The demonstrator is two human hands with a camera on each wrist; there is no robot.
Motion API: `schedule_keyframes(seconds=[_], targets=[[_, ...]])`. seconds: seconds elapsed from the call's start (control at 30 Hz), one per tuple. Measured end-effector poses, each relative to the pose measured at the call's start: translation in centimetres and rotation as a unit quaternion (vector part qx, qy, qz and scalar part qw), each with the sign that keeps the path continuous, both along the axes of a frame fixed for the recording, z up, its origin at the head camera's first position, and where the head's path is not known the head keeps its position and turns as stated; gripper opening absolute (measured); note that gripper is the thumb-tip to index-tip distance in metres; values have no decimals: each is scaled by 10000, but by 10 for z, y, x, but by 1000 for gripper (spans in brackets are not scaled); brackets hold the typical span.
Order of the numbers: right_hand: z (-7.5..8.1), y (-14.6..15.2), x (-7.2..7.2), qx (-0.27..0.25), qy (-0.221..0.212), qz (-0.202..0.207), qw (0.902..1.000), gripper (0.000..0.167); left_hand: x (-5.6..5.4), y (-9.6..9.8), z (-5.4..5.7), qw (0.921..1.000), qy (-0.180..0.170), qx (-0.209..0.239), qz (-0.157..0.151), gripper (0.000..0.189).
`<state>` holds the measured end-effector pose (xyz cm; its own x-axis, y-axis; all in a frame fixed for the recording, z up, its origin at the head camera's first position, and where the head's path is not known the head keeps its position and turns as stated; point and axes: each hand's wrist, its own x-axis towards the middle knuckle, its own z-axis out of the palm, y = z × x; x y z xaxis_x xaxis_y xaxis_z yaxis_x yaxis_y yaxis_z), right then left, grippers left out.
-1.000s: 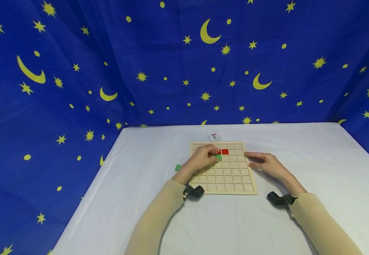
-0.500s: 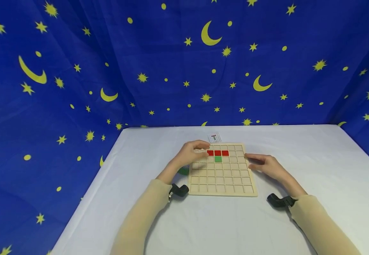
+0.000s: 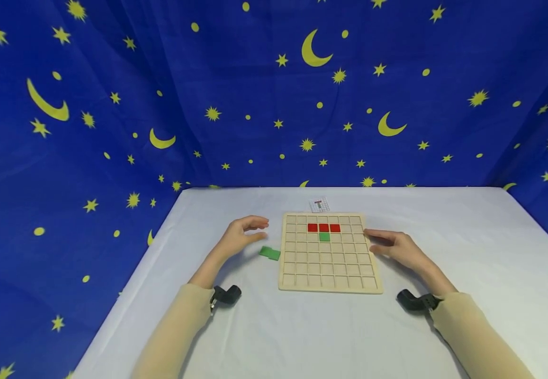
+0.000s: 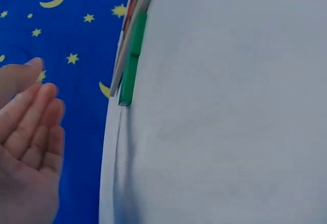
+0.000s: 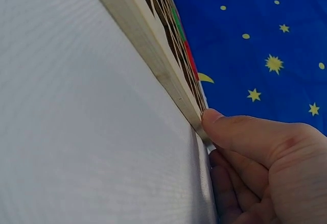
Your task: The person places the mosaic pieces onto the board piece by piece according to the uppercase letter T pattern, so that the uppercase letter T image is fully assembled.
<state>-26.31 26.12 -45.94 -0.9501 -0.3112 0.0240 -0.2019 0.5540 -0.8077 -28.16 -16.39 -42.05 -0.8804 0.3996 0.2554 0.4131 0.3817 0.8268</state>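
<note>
A wooden grid board (image 3: 329, 252) lies on the white table; three red tiles (image 3: 324, 228) fill a row near its far side, with one green tile (image 3: 324, 237) under the middle one. My left hand (image 3: 238, 237) holds nothing, hovering left of the board with fingers relaxed and apart. Close by, two loose green tiles (image 3: 270, 253) lie end to end beside the board's left edge; the left wrist view shows these green tiles (image 4: 133, 60) edge-on. At the board's right edge, my right hand (image 3: 404, 250) touches the wood with thumb and fingertips, the fingers mostly straight.
Behind the board lies a small card (image 3: 319, 204) printed with a grid and a red and green T shape. A blue curtain (image 3: 255, 95) with yellow moons and stars stands round the back and sides of the white table (image 3: 330, 337).
My left hand has come away from the red tiles on the board and moved left, past its edge, leaving them in place. My right hand stays at the right edge.
</note>
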Motion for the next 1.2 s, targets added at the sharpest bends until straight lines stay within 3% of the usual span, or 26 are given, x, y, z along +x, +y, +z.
schedule_keyframes(seconds=[0.13, 0.27, 0.6, 0.93, 1.2], targets=[[-2, 0, -1, -11, 67, -28, 10000, 54, 7, -8, -1, 9998, -158, 117, -12, 35], [-3, 0, -1, -32, 64, -17, 10000, 53, 2, -14, -17, 9997, -225, 56, 22, 37], [-2, -1, -1, 9, -12, -88, 10000, 54, 4, -17, -39, 9982, 195, -562, 81, 38], [-3, -2, 0, 62, -23, -129, 9999, 54, 8, -16, -46, 9935, 418, -1058, -82, 34], [-3, -2, -1, 67, 3, -101, 9999, 54, 10, -14, -44, 9937, 185, -1098, 154, 32]])
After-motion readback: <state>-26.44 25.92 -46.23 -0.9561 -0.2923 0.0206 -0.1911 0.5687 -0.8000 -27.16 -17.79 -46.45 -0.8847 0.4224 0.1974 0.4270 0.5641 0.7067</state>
